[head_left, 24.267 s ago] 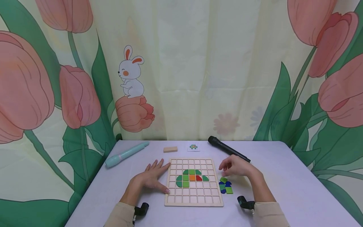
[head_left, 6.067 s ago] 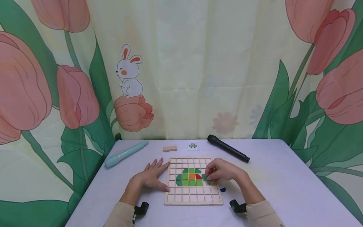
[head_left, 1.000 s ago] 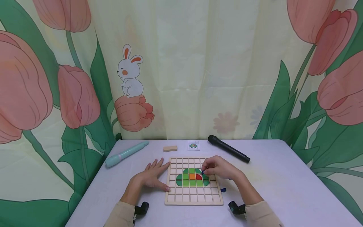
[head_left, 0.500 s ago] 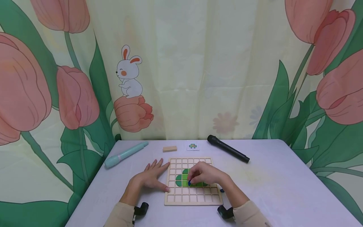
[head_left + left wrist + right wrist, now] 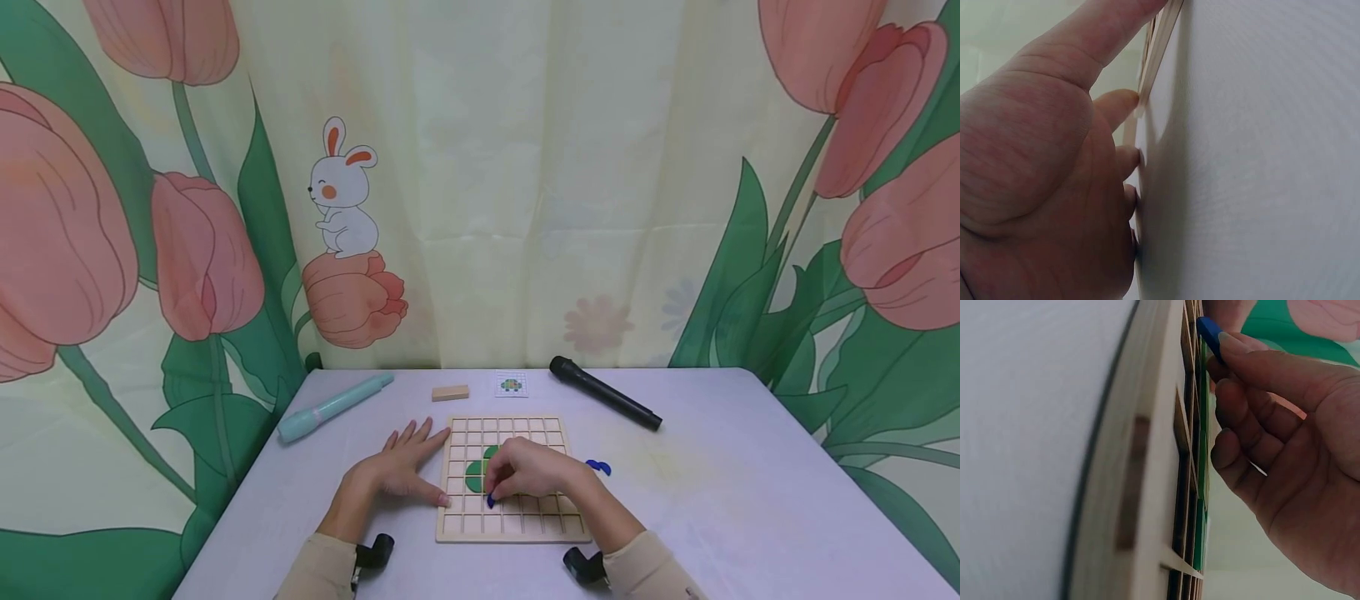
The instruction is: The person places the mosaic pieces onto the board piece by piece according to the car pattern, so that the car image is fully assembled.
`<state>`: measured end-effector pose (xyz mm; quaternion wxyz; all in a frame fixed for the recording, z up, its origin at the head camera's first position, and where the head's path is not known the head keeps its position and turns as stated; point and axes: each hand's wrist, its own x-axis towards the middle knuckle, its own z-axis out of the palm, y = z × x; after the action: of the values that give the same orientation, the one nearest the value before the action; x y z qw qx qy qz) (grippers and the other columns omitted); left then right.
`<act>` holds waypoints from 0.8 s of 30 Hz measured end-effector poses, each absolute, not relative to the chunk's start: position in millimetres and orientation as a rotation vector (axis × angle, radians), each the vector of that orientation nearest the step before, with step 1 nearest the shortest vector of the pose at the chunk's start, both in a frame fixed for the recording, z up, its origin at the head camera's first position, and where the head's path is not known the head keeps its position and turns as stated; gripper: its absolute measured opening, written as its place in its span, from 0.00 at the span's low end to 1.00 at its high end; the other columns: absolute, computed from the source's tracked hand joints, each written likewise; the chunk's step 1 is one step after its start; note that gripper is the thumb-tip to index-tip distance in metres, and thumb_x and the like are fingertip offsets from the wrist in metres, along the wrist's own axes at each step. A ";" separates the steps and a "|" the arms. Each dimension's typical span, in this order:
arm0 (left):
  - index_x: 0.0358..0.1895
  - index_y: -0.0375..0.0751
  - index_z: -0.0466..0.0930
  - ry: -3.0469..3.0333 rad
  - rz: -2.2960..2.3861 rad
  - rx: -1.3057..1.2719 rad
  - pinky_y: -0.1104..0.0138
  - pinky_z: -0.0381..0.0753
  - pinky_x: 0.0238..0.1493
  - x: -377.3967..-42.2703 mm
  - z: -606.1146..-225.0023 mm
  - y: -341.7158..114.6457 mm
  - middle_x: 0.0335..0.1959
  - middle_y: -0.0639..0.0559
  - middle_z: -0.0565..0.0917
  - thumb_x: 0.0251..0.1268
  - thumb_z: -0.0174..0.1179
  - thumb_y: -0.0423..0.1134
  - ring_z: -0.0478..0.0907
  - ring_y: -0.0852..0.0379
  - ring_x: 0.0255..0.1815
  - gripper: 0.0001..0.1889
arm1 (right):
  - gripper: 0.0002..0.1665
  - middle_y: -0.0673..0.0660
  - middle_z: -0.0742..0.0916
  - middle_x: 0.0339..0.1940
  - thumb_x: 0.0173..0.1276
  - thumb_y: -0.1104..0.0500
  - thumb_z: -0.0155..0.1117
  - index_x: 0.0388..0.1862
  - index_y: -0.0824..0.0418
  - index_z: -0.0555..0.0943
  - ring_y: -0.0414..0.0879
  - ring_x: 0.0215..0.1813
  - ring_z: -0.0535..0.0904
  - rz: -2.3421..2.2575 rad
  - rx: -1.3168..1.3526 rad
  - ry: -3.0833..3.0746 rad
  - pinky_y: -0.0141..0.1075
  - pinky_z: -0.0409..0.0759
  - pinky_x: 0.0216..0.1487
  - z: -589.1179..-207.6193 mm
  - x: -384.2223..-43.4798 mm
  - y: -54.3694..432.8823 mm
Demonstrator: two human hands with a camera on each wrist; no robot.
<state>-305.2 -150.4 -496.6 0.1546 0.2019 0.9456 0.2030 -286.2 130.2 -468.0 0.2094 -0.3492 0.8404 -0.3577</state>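
Observation:
My right hand (image 5: 528, 468) pinches a small blue tile (image 5: 1209, 332) between thumb and forefinger, low over the wooden grid board (image 5: 468, 531). In the head view the blue tile (image 5: 491, 501) is by a cell just below the green tiles. Dark green tiles (image 5: 475, 477) show at the left of the pattern; my right hand hides most of the rest. My left hand (image 5: 401, 468) lies with fingers spread at the board's left edge, thumb and forefinger touching the frame. In the left wrist view, the left hand's palm (image 5: 1041, 156) is beside the board's edge (image 5: 1159, 56).
Blue tiles (image 5: 598, 467) lie on the table right of the board. Behind it are a small pattern card (image 5: 512, 384) and a wooden block (image 5: 450, 392). A black microphone (image 5: 606, 393) is at the back right, a mint-green tube-like object (image 5: 335, 407) at the left.
Over the last second my right hand has moved left and toward me across the board, carrying the blue tile. Earlier, more green tiles were set in the board. My left hand has stayed put.

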 end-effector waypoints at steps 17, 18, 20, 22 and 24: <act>0.85 0.60 0.54 2.710 0.587 0.563 0.37 0.36 0.84 -304.6 -495.7 -148.6 0.88 0.43 0.44 0.43 0.75 0.74 0.34 0.38 0.88 0.63 | 0.10 0.44 0.88 0.31 0.64 0.69 0.74 0.34 0.54 0.91 0.32 0.32 0.78 -0.940 -0.976 2.390 0.26 0.81 0.37 -469.8 -281.9 126.0; 0.85 0.60 0.54 2.710 0.587 0.565 0.38 0.36 0.84 -304.6 -495.7 -148.8 0.88 0.43 0.44 0.43 0.75 0.74 0.34 0.38 0.88 0.63 | 0.09 0.44 0.88 0.31 0.65 0.69 0.74 0.34 0.55 0.91 0.32 0.32 0.77 -0.941 -0.978 2.390 0.26 0.81 0.37 -469.5 -281.6 125.5; 0.85 0.60 0.54 2.710 0.588 0.569 0.37 0.36 0.84 -304.6 -495.7 -149.0 0.88 0.43 0.44 0.43 0.75 0.74 0.34 0.38 0.88 0.63 | 0.08 0.45 0.89 0.31 0.65 0.69 0.74 0.34 0.55 0.91 0.32 0.32 0.77 -0.943 -0.978 2.390 0.26 0.81 0.37 -468.8 -280.8 124.6; 0.85 0.59 0.54 2.710 0.589 0.574 0.37 0.36 0.84 -304.6 -495.8 -149.2 0.88 0.43 0.44 0.43 0.75 0.74 0.34 0.38 0.88 0.63 | 0.08 0.46 0.89 0.31 0.65 0.69 0.74 0.34 0.56 0.91 0.32 0.32 0.77 -0.948 -0.976 2.390 0.26 0.81 0.37 -468.0 -279.9 123.8; 0.85 0.59 0.54 2.711 0.589 0.577 0.37 0.36 0.84 -304.5 -495.8 -149.4 0.88 0.43 0.44 0.43 0.74 0.74 0.34 0.38 0.88 0.63 | 0.08 0.46 0.89 0.31 0.65 0.69 0.74 0.34 0.56 0.91 0.32 0.32 0.77 -0.951 -0.974 2.390 0.26 0.81 0.37 -467.9 -279.5 123.3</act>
<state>-304.5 -149.4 -495.8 0.1536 0.2013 0.9454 0.2053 -279.5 123.3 -467.9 0.1942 -0.3472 0.8525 -0.3391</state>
